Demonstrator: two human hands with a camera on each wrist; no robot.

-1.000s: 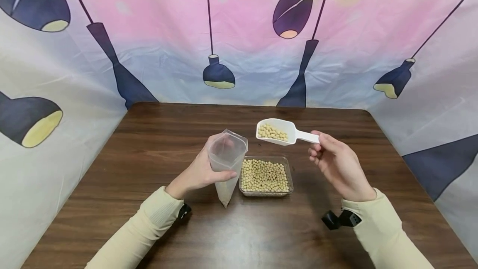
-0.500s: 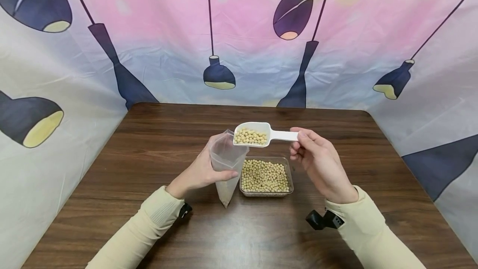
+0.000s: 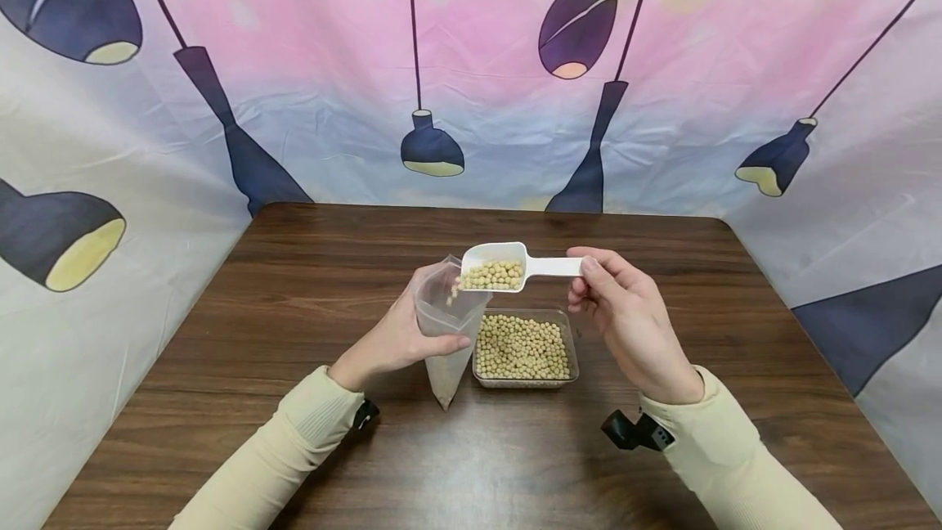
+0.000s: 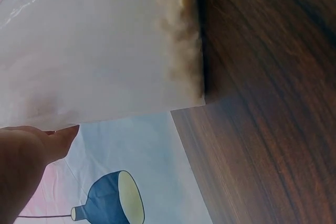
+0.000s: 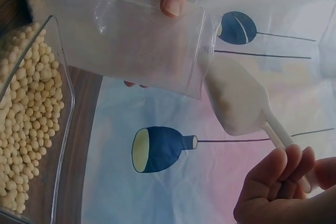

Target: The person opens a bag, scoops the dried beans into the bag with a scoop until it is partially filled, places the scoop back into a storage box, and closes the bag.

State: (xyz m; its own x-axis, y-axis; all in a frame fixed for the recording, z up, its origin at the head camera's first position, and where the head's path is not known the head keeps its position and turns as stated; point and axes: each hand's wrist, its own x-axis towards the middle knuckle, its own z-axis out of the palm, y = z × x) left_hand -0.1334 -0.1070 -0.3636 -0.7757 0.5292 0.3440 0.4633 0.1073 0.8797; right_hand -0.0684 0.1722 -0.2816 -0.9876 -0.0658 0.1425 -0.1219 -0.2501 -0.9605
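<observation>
My left hand (image 3: pixel 397 334) grips a clear plastic bag (image 3: pixel 450 350) around its upper part, thumb across the front, mouth held open. Some soybeans lie in the bag's bottom, showing through the film in the left wrist view. With fingers and thumb my right hand (image 3: pixel 633 313) pinches the handle of a white scoop (image 3: pixel 553 267). The scoop's lip overlaps the bag's mouth, and soybeans (image 3: pixel 491 275) spill from it into the bag. In the right wrist view the scoop (image 5: pixel 236 95) tilts toward the bag (image 5: pixel 136 40).
A clear plastic container (image 3: pixel 570 379) of soybeans stands on the brown wooden table (image 3: pixel 331 268), just right of the bag and below the scoop. Behind the table hangs a cloth (image 3: pixel 331 129) printed with lamps.
My right hand has carried the scoop leftward to the bag's mouth and tipped it. Soybeans now fall over its lip. The left hand and bag have stayed nearly still.
</observation>
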